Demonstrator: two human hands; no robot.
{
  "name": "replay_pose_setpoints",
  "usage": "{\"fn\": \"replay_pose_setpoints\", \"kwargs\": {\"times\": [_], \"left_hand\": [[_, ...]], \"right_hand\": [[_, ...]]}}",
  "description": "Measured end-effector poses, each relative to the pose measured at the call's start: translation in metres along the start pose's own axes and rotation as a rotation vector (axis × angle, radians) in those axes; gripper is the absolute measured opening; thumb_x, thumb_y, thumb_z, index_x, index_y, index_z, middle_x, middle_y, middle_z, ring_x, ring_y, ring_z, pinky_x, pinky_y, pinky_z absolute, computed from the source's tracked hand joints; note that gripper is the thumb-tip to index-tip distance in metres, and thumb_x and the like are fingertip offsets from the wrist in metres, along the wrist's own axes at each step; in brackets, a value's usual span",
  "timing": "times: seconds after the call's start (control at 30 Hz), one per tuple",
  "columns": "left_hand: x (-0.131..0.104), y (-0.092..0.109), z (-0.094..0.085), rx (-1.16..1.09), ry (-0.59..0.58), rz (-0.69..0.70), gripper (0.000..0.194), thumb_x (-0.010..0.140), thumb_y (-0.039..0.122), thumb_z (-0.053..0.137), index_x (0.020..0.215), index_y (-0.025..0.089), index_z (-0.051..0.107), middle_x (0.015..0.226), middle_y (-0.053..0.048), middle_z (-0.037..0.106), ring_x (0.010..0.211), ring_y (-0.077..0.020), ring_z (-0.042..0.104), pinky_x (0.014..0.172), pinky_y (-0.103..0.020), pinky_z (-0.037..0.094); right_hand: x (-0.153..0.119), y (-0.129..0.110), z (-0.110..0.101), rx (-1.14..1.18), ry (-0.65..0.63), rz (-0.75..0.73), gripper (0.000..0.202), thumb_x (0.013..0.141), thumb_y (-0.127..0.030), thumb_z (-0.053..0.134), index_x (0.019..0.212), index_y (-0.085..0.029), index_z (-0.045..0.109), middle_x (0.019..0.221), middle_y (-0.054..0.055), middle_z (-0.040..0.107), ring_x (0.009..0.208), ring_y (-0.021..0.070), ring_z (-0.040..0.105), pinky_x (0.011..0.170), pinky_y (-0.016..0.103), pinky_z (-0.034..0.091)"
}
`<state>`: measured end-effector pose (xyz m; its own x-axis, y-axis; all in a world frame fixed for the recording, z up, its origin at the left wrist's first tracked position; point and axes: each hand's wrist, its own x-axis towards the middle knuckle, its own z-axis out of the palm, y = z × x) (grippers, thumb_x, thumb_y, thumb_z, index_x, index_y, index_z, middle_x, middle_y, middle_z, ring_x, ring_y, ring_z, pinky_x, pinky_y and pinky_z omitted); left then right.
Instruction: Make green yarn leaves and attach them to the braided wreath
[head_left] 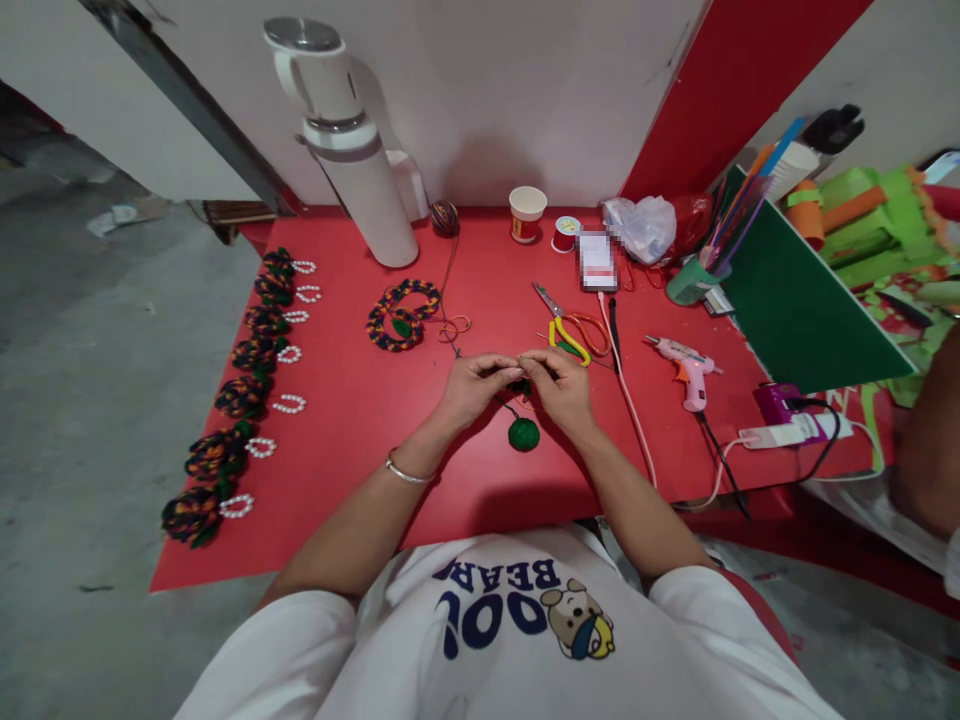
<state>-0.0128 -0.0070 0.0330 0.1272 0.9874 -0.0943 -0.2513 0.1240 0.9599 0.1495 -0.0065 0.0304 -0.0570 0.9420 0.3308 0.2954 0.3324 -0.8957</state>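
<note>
My left hand point(480, 385) and my right hand point(555, 385) meet at the middle of the red table, fingertips pinched close together. Between and just under them is a small dark green piece point(517, 385), mostly covered by the fingers, with thin yarn trailing from it. What each pinch holds is too small to name. A green yarn ball point(523, 434) lies on the table just below the hands. Beyond my left hand lies a multicoloured braided loop point(403, 315) with a green leaf shape. Yellow-handled scissors point(564, 335) rest beyond my right hand.
Several braided yarn pieces point(244, 396) and bead rings point(289, 403) line the left edge. At the back stand a tall flask point(367, 190) and paper cup point(527, 213). A glue gun point(694, 372), cables, power strip point(795, 432) and phone point(598, 262) are right.
</note>
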Motion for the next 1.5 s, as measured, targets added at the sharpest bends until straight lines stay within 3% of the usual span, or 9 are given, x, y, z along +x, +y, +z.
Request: {"fn": "replay_pose_setpoints", "kwargs": {"times": [0.23, 0.37, 0.57, 0.9, 1.5], "left_hand": [[-0.002, 0.008, 0.003, -0.016, 0.006, -0.038, 0.036, 0.060, 0.045, 0.096, 0.077, 0.017, 0.081, 0.072, -0.005, 0.077, 0.063, -0.0168, 0.069, 0.068, -0.034, 0.061], [-0.003, 0.012, 0.006, -0.055, 0.035, -0.065, 0.039, 0.055, 0.046, 0.098, 0.074, 0.017, 0.079, 0.069, -0.004, 0.076, 0.059, -0.0161, 0.066, 0.063, -0.034, 0.060], [-0.005, 0.019, 0.009, -0.041, 0.053, -0.061, 0.032, 0.057, 0.039, 0.096, 0.073, 0.017, 0.078, 0.068, -0.004, 0.075, 0.059, -0.0164, 0.068, 0.063, -0.034, 0.061], [-0.007, 0.021, 0.012, -0.049, 0.078, -0.061, 0.039, 0.056, 0.038, 0.096, 0.079, 0.018, 0.073, 0.070, -0.003, 0.076, 0.058, -0.0186, 0.071, 0.059, -0.034, 0.062], [-0.006, 0.020, 0.010, -0.022, 0.065, -0.054, 0.040, 0.056, 0.039, 0.098, 0.079, 0.018, 0.072, 0.070, -0.004, 0.076, 0.061, -0.0207, 0.073, 0.061, -0.036, 0.063]], "right_hand": [[0.003, 0.003, -0.001, 0.058, 0.021, -0.016, 0.015, 0.094, -0.035, 0.070, 0.086, -0.026, 0.079, 0.090, 0.003, 0.066, 0.091, 0.0186, 0.063, 0.085, 0.035, 0.055], [0.004, -0.003, -0.001, 0.197, 0.008, 0.053, 0.016, 0.092, -0.037, 0.073, 0.084, -0.025, 0.079, 0.086, 0.003, 0.069, 0.085, 0.0174, 0.065, 0.078, 0.032, 0.056], [0.001, -0.013, -0.002, 0.334, -0.028, 0.261, 0.032, 0.086, -0.054, 0.077, 0.089, -0.023, 0.080, 0.088, 0.004, 0.076, 0.069, 0.0146, 0.065, 0.060, 0.027, 0.056], [0.000, -0.015, -0.002, 0.422, -0.012, 0.358, 0.040, 0.078, -0.059, 0.083, 0.092, -0.022, 0.082, 0.079, 0.003, 0.076, 0.057, 0.0121, 0.062, 0.047, 0.024, 0.053], [0.001, -0.015, -0.003, 0.416, -0.025, 0.364, 0.042, 0.078, -0.060, 0.082, 0.091, -0.021, 0.080, 0.080, 0.003, 0.075, 0.056, 0.0115, 0.061, 0.049, 0.026, 0.054]]}}
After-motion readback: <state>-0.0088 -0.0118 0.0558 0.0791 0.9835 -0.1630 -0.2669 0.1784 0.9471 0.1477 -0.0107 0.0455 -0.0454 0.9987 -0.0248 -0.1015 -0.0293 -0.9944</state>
